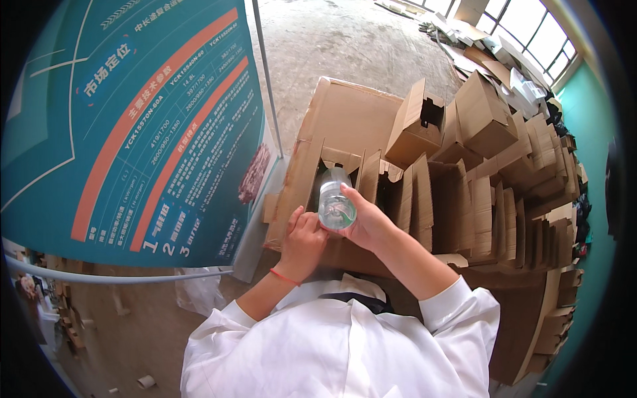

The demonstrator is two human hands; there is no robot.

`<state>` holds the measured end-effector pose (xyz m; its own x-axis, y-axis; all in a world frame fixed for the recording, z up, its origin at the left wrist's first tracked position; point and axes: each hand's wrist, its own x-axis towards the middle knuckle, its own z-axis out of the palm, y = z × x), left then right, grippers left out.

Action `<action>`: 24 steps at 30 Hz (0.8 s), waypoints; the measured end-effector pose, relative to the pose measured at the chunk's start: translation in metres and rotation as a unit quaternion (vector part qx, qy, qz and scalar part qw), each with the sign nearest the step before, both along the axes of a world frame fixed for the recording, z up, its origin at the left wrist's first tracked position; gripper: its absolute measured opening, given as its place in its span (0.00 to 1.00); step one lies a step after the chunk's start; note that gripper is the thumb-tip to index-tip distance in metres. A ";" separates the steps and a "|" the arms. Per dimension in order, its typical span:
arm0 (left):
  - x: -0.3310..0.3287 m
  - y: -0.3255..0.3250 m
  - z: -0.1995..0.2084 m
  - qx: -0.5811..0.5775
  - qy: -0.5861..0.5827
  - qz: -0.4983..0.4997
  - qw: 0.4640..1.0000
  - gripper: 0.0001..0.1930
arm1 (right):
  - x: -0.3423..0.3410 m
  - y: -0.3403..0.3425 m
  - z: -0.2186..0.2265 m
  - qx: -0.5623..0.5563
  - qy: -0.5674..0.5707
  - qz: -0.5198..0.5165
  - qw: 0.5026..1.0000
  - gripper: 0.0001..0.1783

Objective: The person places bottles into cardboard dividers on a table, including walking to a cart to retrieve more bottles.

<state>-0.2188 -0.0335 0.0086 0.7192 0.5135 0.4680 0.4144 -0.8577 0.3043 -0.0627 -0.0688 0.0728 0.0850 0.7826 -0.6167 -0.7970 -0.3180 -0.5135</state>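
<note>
A clear, colourless glass jar or bottle (337, 199) is tilted, its rounded end facing me above an opened cardboard box (325, 158). My right hand (366, 222) is wrapped round its right side, the thumb lying on the wall. A greenish patch shows through the glass. Close against the lower left of the glass is my left hand (304, 244), back upward and fingers curled, a red cord round the wrist. Its fingertips are mostly hidden, so what they grip, if anything, does not show.
Rows of opened brown cardboard boxes (454, 205) stand to my right. A large teal display board (152, 146) on a metal frame rises at my left. Clear plastic film (201, 290) lies on the floor. Flattened cardboard and scraps (494, 63) are piled by the far windows.
</note>
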 end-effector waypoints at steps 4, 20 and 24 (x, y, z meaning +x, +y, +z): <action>0.002 0.007 -0.004 -0.037 -0.045 -0.020 0.998 0.05 | 0.001 0.017 0.004 -0.034 -0.078 0.030 0.996 0.23; -0.006 -0.010 -0.019 -0.106 -0.107 -0.088 0.985 0.03 | -0.019 0.012 -0.112 -0.062 -0.754 0.184 0.627 0.55; -0.011 -0.010 -0.027 -0.118 -0.122 -0.100 0.980 0.09 | -0.023 0.017 -0.089 -0.082 -0.823 0.270 0.493 0.48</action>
<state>-0.2294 -0.0439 -0.0181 0.6990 0.4879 0.5229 0.1349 -0.8080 0.5736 -0.0853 -0.0514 -0.0160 0.3826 0.9164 -0.1178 0.8801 -0.4002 -0.2552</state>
